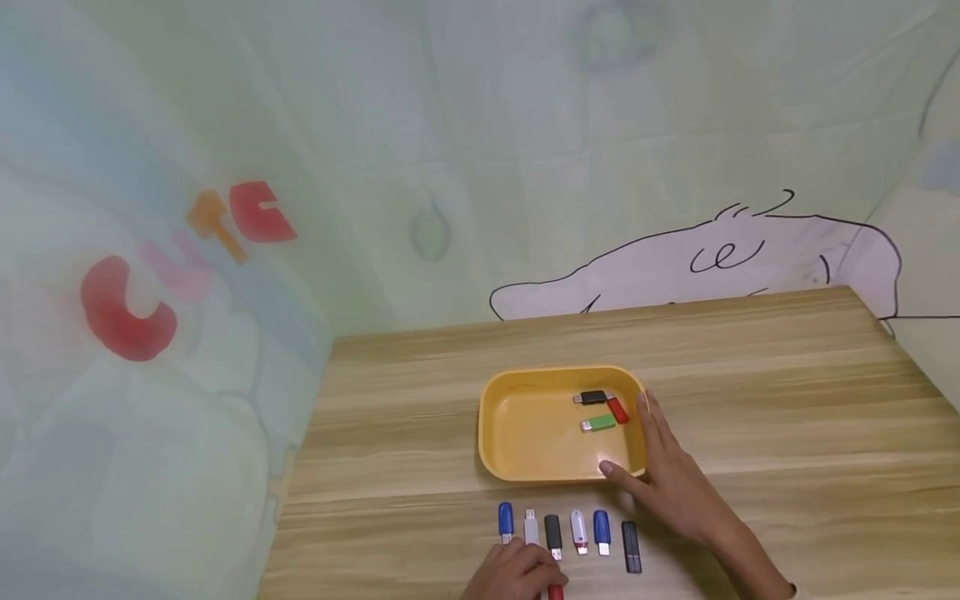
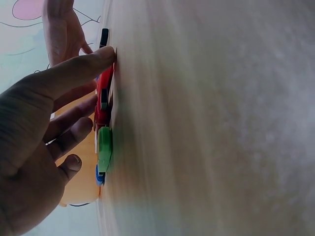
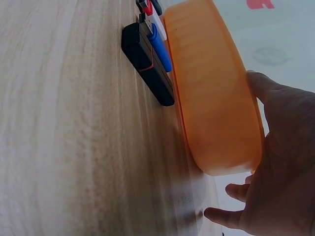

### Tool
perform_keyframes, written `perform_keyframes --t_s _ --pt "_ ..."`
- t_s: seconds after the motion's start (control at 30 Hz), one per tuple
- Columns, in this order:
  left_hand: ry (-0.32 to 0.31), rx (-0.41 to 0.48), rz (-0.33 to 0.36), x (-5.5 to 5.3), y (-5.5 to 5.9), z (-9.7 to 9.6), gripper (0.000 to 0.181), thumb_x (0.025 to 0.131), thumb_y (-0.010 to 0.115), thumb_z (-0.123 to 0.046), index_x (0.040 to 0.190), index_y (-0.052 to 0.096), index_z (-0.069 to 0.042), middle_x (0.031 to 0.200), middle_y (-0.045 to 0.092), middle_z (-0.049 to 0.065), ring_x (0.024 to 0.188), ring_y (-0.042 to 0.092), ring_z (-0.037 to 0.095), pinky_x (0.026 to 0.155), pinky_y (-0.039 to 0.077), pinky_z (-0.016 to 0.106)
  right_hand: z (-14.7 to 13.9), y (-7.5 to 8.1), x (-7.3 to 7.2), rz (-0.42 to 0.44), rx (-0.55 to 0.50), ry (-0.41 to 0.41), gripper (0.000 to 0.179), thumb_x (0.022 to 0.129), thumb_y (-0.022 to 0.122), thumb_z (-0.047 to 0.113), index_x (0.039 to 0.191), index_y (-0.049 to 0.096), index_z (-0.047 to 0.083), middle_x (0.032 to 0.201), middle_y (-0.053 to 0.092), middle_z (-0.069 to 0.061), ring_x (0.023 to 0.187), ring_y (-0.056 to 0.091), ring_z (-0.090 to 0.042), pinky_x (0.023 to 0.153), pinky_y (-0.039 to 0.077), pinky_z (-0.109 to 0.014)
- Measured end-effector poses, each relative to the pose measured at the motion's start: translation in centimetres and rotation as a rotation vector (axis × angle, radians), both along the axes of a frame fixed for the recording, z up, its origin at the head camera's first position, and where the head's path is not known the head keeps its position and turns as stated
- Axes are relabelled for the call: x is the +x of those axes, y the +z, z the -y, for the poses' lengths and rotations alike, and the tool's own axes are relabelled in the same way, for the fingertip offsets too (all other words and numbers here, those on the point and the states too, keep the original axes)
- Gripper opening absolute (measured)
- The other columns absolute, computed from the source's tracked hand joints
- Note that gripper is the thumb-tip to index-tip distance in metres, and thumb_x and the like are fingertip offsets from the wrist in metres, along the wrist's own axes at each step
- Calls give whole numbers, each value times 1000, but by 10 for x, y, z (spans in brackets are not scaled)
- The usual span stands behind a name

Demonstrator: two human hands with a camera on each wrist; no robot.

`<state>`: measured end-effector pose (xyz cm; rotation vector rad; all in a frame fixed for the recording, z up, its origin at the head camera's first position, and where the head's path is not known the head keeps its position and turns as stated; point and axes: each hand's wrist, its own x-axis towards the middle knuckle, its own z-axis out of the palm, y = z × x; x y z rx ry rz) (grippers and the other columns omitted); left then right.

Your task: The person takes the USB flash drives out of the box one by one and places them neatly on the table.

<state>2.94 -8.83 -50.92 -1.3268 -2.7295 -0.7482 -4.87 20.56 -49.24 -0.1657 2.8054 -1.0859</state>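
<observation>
My left hand is low on the table, its fingers over a red USB stick. In the left wrist view its thumb is stretched out past the red stick and its other fingers are loosely bent; no firm grip shows. A green USB stick lies beside it. My right hand rests at the near right corner of a yellow plastic bin, thumb on the near rim, straight fingers along the right side. Inside lie a black USB stick, a red one and a green one.
Before the bin several USB sticks stand in a row: blue, silver, black, white-and-red, another blue, another black. The wooden table meets a printed curtain behind.
</observation>
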Motion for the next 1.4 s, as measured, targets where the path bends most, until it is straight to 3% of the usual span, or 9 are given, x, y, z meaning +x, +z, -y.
perform_keyframes --t_s 0.03,0.1,0.23,0.37,0.63,0.87,0.97,1.17,1.4 --pt "1 -7 4 0 2 0 16 94 76 -35 105 78 -23 107 69 -11 95 54 1 78 32 9 0 0 0 2 1 0 117 96 67 65 171 -8 14 178 2 -23 155 26 -58 116 34 -71" --pt "4 1 0 1 -10 1 17 96 74 -38 106 78 -24 108 68 -11 96 54 1 79 30 7 0 0 0 4 2 -1 117 96 67 65 171 -8 14 178 2 -23 155 26 -58 116 34 -71" --pt "-1 7 -18 2 -9 1 16 95 76 -37 105 78 -25 107 67 -11 95 54 1 79 29 7 0 1 0 7 -1 -1 118 96 67 65 171 -8 14 178 2 -23 155 26 -58 115 35 -71" --pt "-6 -18 -12 3 9 -1 14 94 77 -33 104 78 -24 107 67 -11 94 54 1 77 28 7 0 1 1 4 -4 -1 118 96 67 65 171 -8 14 178 2 -23 154 27 -59 115 36 -71" --pt "-3 -34 170 0 21 2 23 103 69 -41 114 78 -23 113 68 -11 100 55 -1 83 36 8 1 -2 1 0 -9 1 116 96 69 63 171 -6 15 178 0 -20 156 24 -57 117 33 -70" --pt "30 -20 280 -11 38 2 30 101 70 -47 117 78 -22 113 71 -12 103 58 -1 84 43 13 0 -4 0 3 -16 -6 117 96 69 63 171 -6 15 179 0 -19 156 24 -56 117 33 -70" --pt "28 2 262 -17 44 4 34 98 74 -47 117 78 -20 113 72 -11 106 62 2 86 46 15 0 -4 1 -1 -12 -6 117 96 69 63 171 -6 15 179 0 -20 156 24 -57 117 34 -70" --pt "58 51 138 -26 52 6 34 91 84 -42 116 76 -20 112 72 -11 104 64 2 87 49 20 2 -4 0 6 -18 -7 117 96 68 65 171 -8 17 179 0 -20 156 24 -57 116 33 -71" --pt "173 -29 219 -33 64 1 30 90 86 -37 116 77 -24 113 72 -17 102 61 -3 86 52 21 1 -5 -1 6 -11 -10 117 95 68 66 171 -7 18 179 1 -19 156 24 -56 117 33 -70"
